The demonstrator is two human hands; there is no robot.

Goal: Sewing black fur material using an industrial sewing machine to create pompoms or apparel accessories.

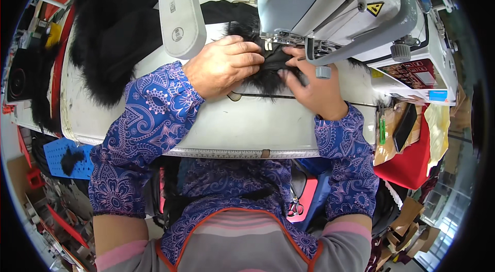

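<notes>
Black fur-trimmed fabric lies under the head of a sewing machine, and its fur edge spreads toward me. My left hand is closed on the fabric's left side, fingers together and their tips close to the presser foot. On the right, my right hand grips the same fabric between thumb and forefinger, beside the needle area. The machine's arm and guard partly cover the right fingers. Patterned blue sleeve covers are on both forearms.
A white lamp-like head hangs over the table's left part. More black furry cloth heaps at the far left. A ruler strip runs along the table's front edge. Scissors lie below it; a dark phone-like slab sits right.
</notes>
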